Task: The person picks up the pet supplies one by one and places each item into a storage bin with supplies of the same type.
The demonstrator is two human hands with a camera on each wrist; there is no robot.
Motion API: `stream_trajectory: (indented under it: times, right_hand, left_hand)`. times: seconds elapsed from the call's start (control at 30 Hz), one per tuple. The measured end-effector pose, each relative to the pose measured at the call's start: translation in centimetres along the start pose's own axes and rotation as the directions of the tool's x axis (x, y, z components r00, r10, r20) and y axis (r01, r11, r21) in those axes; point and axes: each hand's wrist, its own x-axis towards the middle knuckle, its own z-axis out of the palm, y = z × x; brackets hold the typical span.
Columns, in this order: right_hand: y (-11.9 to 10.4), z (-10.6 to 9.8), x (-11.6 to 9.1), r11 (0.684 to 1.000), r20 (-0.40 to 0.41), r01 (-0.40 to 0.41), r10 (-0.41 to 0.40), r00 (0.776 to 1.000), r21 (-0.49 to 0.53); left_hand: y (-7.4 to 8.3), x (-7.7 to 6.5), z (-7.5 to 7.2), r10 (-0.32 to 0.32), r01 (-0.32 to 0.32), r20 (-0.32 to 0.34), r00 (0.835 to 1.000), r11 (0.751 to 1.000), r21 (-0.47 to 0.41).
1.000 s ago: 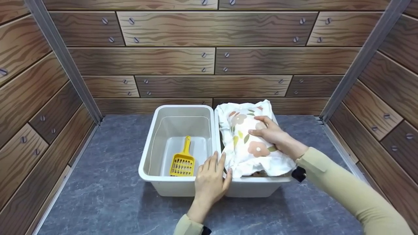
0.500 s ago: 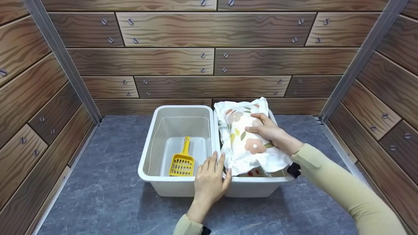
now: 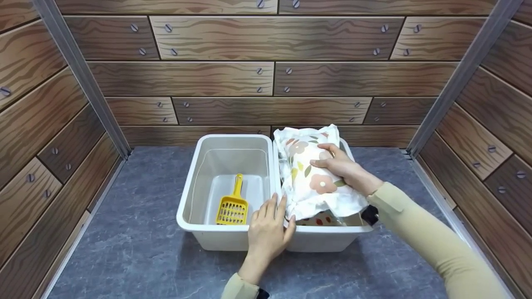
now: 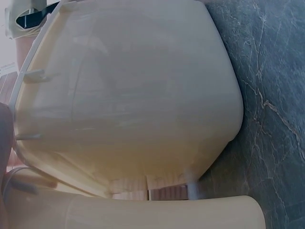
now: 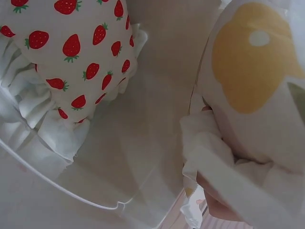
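A small white cushion with a flower print and ruffled edge [image 3: 301, 174] hangs tilted over the right-hand bin [image 3: 328, 241]. My right hand [image 3: 347, 168] grips it from the right, thumb on top and the other fingers spread over its far side. Beneath it, inside the bin, a strawberry-print cushion [image 5: 81, 47] lies with frilled edges; in the head view only a strip of this strawberry cushion [image 3: 322, 219] shows. My left hand [image 3: 268, 230] rests, fingers extended, on the front rims where the two bins meet.
The left-hand bin [image 3: 183, 220] stands against the right-hand one and holds a yellow slotted litter scoop [image 3: 232, 207]. Both bins sit on a dark grey marbled surface [image 3: 137, 232], with wood-patterned walls [image 3: 272, 79] at the back and sides.
My right hand has shifted the flower cushion slightly left and back, uncovering a strip of the strawberry cushion at the bin's front. My left hand has stayed in place.
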Motion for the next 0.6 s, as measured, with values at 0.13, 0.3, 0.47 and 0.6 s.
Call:
stream_trajectory:
  times: [0.13,0.3,0.47,0.6]
  right_hand:
    - [0.13,-0.13,0.2,1.0,0.005,-0.006,0.006,1.0,0.008]
    - [0.48,-0.25,0.46,0.999,0.01,-0.013,0.013,1.0,0.036]
    - [0.83,-0.14,0.63,0.999,0.005,-0.015,0.015,1.0,0.048]
    - [0.94,0.14,0.74,0.998,0.008,-0.025,0.024,1.0,0.053]
  left_hand:
    - [0.02,0.02,0.03,0.002,-0.002,-0.001,1.0,1.0,-0.004]
    - [-0.01,0.14,-0.04,0.008,-0.008,-0.006,1.0,1.0,0.006]
    - [-0.02,0.08,-0.09,0.006,-0.006,-0.002,1.0,1.0,0.006]
    - [-0.04,0.04,-0.14,0.0,0.0,0.006,1.0,1.0,0.003]
